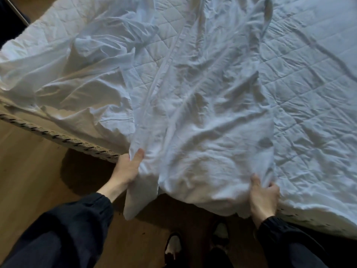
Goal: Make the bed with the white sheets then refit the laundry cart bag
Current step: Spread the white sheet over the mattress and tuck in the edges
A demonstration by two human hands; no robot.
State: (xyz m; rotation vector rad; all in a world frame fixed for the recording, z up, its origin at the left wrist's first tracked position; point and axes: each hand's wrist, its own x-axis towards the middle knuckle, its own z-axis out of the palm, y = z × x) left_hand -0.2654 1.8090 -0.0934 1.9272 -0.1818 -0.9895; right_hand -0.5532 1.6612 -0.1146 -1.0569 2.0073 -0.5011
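**A:** Where does the sheet lie?

**B:** The white sheet [202, 132] runs as a crumpled, bunched strip across the quilted mattress [313, 84], from the far side down to the near edge. There it spills over. One loose flap hangs below the edge, towards the floor.

**A:** And the hands?

**B:** Both are gripping it at that near edge. The left hand [128, 171] pinches a gathered fold, thumb on top, just beside the bed base [58, 135]. The right hand [263, 198] is curled round a bunch of cloth further along, well apart from the left.

**A:** Which step is that, then?

**B:** The first one, I'd say: getting the sheet spread. To the right the mattress shows bare quilting, to the left the cloth is heaped, and nothing looks tucked. The laundry cart bag isn't in view.

**A:** What does the next move need?

**B:** Probably a lift and a pull towards the person, with both grips kept and the hands drawn wider apart so the bunching opens out. After that the sheet wants drawing right, over the bare quilting. The hanging flap is near the wooden floor [29, 171] and the shoes [173, 246], so it could get stepped on.
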